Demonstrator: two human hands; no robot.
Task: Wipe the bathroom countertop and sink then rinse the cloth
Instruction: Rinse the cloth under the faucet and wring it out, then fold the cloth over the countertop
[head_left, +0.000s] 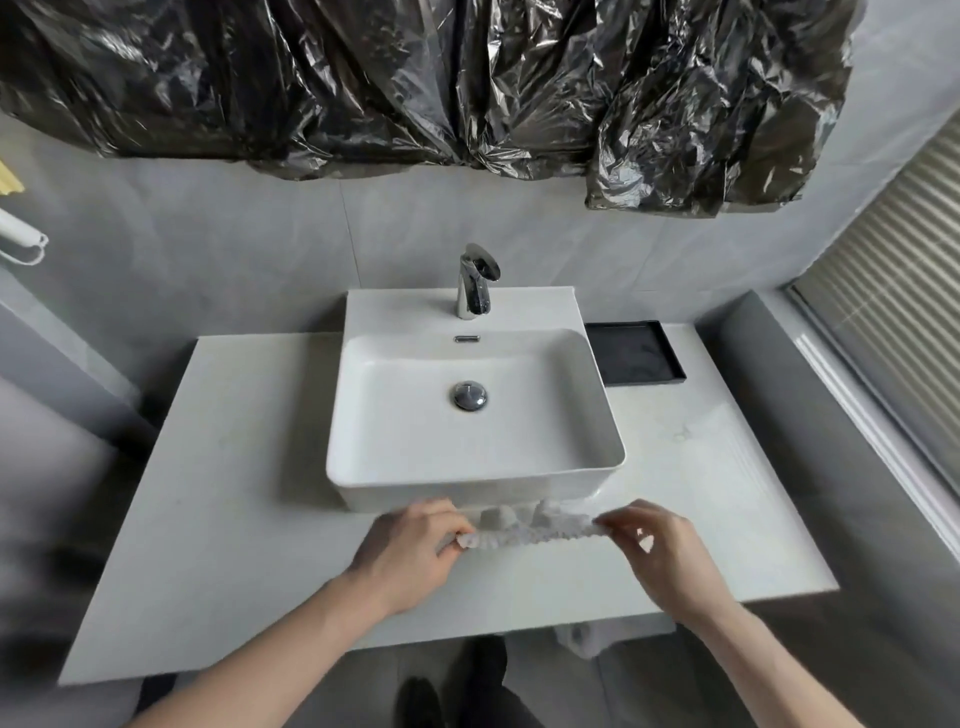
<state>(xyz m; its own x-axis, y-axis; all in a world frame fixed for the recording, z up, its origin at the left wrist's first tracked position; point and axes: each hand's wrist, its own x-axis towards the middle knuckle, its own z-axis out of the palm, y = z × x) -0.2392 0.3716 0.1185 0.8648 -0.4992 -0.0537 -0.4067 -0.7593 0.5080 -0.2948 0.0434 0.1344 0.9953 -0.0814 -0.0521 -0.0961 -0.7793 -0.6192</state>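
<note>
Stretching between both hands: nubby white cloth (524, 530), held just in front of the glossy rectangular sink (475, 415) over the pale stone countertop (234, 467) | left hand (415, 545) pinches one end | right hand (654, 551) pinches the other | chrome faucet (475, 283) behind basin | black square tray (634, 353) at right rear

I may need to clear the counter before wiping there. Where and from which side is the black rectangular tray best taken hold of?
Probably the black rectangular tray is best pinched by its raised front rim, coming from the front right with the right hand. Its left edge sits close beside the white rectangular basin and its back meets the grey tiled wall, so the front and right rims over the white countertop are free.
</note>
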